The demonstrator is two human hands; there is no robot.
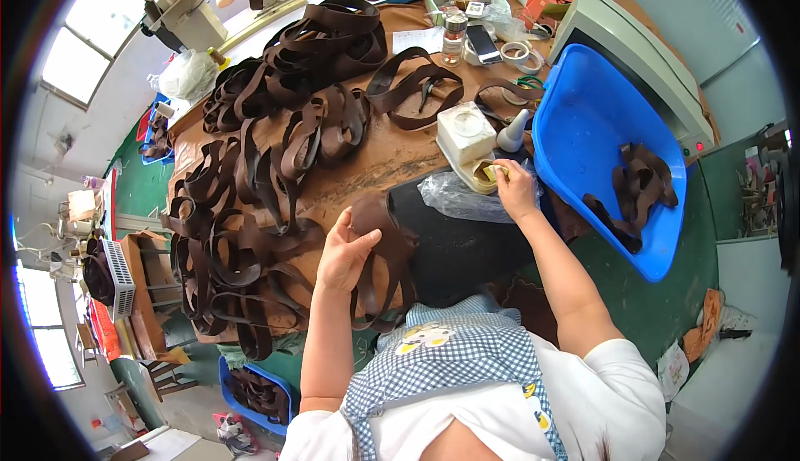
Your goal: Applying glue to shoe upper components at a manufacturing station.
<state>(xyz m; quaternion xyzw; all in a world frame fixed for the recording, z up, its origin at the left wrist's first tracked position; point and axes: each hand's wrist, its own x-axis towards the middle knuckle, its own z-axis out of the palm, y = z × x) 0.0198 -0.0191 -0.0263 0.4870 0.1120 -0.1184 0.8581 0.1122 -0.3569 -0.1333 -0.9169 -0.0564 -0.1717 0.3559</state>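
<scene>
My left hand holds a brown leather strap piece against the black pad at the table's near edge; the strap's loops hang down toward my apron. My right hand reaches forward and pinches a small yellowish sponge or brush at an open glue tin, which stands beside a white square container. A crumpled clear plastic bag lies just under that hand.
Several piles of brown strap loops cover the left and far side of the brown table. A blue plastic tub with a few straps stands at the right. A grey machine, tape rolls, a phone and a bottle lie beyond.
</scene>
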